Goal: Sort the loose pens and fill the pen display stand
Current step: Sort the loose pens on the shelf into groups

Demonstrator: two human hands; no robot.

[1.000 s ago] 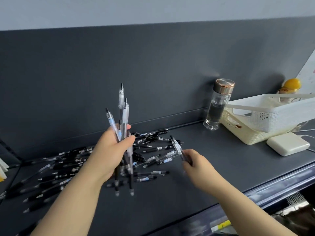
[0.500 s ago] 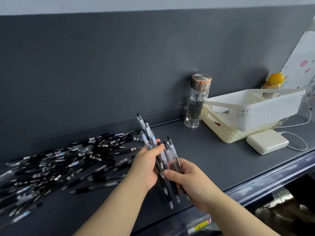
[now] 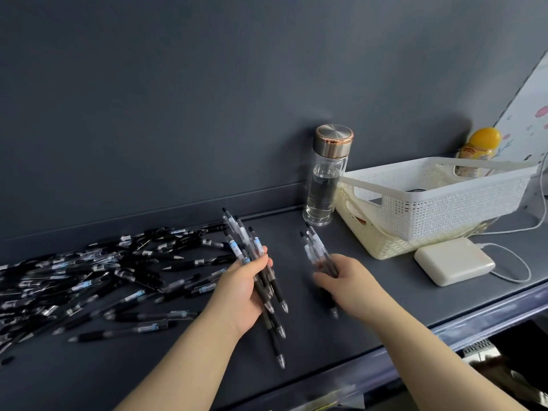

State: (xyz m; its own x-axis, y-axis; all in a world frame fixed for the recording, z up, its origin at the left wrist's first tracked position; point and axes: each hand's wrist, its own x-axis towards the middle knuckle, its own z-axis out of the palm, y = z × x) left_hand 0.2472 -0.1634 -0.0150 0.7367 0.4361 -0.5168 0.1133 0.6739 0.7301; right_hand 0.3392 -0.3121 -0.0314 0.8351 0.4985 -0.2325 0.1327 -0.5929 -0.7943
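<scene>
A large pile of loose black and clear pens (image 3: 98, 277) lies scattered over the left half of the dark grey shelf (image 3: 370, 315). My left hand (image 3: 246, 289) grips a bundle of several pens (image 3: 255, 262), tips pointing down toward me. To its right, my right hand (image 3: 347, 280) holds a smaller bunch of pens (image 3: 315, 250), blurred by motion, their tops pointing up and away. The two hands are apart. No pen display stand is in view.
A glass bottle (image 3: 324, 179) with a copper lid stands by the back wall. Right of it sit stacked white and cream baskets (image 3: 444, 209), a white power bank (image 3: 453, 261) with a cable, and a yellow-capped bottle (image 3: 480, 146). The shelf edge runs along the lower right.
The hands had come together over the bundle. Now they have parted, and my right hand has drawn off a few pens to the right.
</scene>
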